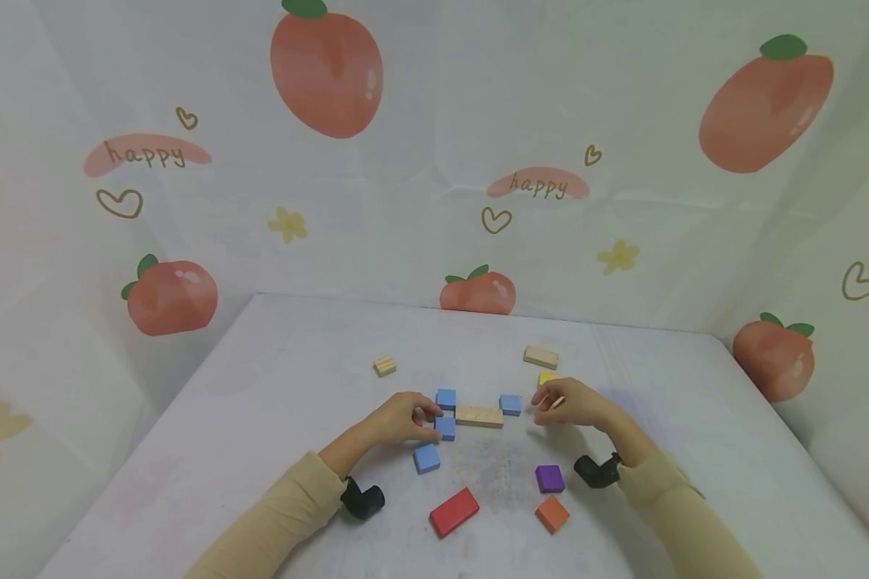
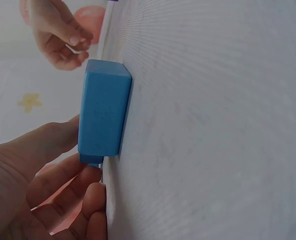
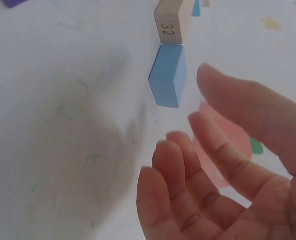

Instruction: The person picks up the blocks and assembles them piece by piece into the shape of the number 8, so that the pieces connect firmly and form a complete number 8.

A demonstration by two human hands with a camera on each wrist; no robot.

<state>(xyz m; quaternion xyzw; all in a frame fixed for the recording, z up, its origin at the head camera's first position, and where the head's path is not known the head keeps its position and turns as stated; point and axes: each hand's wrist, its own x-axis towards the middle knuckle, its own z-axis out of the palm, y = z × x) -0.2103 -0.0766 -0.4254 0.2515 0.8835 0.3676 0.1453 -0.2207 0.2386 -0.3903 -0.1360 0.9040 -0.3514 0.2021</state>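
Observation:
My left hand (image 1: pixel 401 418) pinches a blue block (image 1: pixel 445 429) with thumb and fingers at its left side. That block stands by the left end of a plain wooden block (image 1: pixel 479 416), with another blue block (image 1: pixel 446 399) just behind. In the left wrist view, a nearer blue block (image 2: pixel 105 107) hides the thumb tip and most of the pinched one. My right hand (image 1: pixel 574 402) hovers, holding nothing, fingers loosely bent, right of a blue block (image 3: pixel 167 75). This one touches the wooden block's right end, marked 32 in the right wrist view.
Toward the front lie a red block (image 1: pixel 454 512), a purple block (image 1: pixel 550 478) and an orange block (image 1: pixel 553 514). A yellow block (image 1: pixel 546 378) is partly hidden behind my right hand. Farther back are a wooden block (image 1: pixel 541 357) and a ridged wooden piece (image 1: pixel 385 366). A printed curtain (image 1: pixel 405 201) surrounds the table.

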